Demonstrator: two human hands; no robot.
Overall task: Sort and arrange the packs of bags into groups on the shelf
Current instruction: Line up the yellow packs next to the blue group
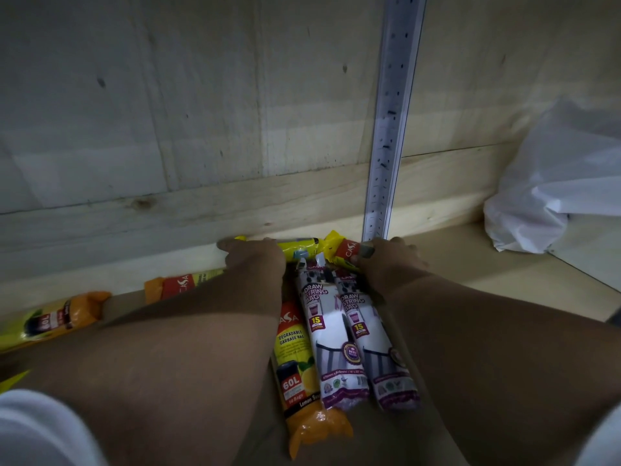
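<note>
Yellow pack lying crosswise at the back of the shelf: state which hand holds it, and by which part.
Both hands grip the yellow pack: left hand near its left end, right hand at its red-labelled right end.

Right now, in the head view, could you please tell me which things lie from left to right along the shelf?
Yellow-orange 60L pack → left hand → right hand → white plastic bag.

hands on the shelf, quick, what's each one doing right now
Left hand: grips a yellow pack lying along the back of the shelf.
Right hand: holds the red-labelled end of another yellow pack.
</note>
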